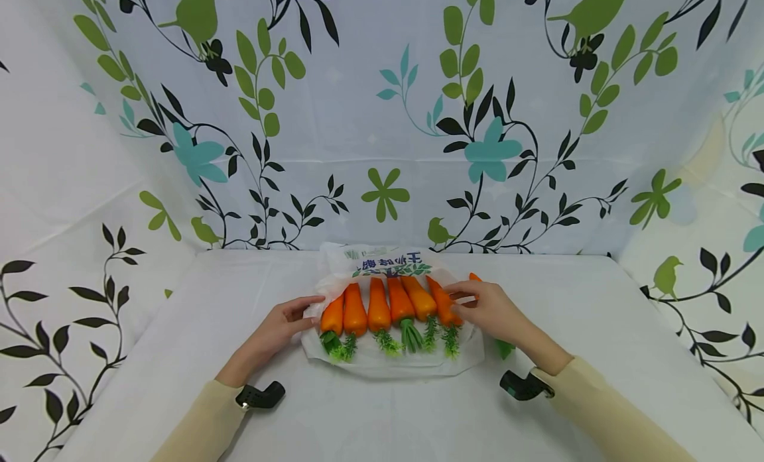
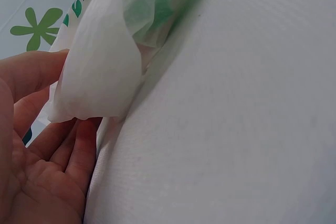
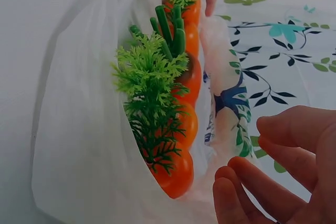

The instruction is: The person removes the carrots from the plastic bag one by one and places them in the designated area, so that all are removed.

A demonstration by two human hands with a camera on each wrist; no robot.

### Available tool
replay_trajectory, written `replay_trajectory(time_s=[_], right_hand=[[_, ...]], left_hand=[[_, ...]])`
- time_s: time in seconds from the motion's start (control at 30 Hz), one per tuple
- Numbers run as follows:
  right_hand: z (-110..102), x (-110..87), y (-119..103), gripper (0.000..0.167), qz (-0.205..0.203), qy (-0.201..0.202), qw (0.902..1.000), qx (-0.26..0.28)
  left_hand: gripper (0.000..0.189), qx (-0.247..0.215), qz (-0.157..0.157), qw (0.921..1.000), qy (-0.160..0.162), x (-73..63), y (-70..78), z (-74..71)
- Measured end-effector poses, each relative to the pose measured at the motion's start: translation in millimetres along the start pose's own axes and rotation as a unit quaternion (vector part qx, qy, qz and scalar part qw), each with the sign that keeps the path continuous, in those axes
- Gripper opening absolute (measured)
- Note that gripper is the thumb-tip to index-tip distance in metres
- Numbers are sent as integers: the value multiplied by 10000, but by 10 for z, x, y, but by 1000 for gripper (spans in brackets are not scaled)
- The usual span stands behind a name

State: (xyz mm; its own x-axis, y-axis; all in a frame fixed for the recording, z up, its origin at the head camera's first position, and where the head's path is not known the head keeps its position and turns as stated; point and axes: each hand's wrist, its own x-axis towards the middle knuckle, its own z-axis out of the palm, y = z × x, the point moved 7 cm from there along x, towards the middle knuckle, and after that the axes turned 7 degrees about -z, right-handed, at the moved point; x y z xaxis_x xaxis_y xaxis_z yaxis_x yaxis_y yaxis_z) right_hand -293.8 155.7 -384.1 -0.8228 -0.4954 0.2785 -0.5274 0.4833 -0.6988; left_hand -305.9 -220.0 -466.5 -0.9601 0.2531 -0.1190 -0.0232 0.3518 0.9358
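Several orange carrots (image 1: 379,306) lie side by side on a white plastic bag (image 1: 394,366), their green tops toward me. The bag's printed end (image 1: 390,260) points to the back. My left hand (image 1: 279,326) is at the bag's left edge; in the left wrist view it holds white bag film (image 2: 100,72) between thumb and fingers. At the right edge, beside the outermost carrot (image 1: 443,301), is my right hand (image 1: 486,309). In the right wrist view its fingers (image 3: 247,169) are loosely bent with nothing between them. Beneath that hand an orange tip (image 1: 474,277) and green leaf (image 1: 504,348) show; the middle is hidden.
A white cloth covers the table (image 1: 382,422). Behind it hangs a curtain (image 1: 334,117) printed with leaves, flowers and birds. Black wrist devices (image 1: 260,395) sit at both sleeve cuffs.
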Motion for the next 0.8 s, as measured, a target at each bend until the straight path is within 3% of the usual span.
replay_trajectory(time_s=[0.27,0.5,0.8], right_hand=[[135,90,83,38,247,-187,9995,-20],[175,92,97,40,355,-244,9973,-593],[281,116,164,42,367,-367,9940,-960]], left_hand=[[51,-91,32,9999,-44,6,-3,-6],[51,-90,-14,9999,-55,-2,8,4],[50,-32,-49,9999,-88,0,3,9]])
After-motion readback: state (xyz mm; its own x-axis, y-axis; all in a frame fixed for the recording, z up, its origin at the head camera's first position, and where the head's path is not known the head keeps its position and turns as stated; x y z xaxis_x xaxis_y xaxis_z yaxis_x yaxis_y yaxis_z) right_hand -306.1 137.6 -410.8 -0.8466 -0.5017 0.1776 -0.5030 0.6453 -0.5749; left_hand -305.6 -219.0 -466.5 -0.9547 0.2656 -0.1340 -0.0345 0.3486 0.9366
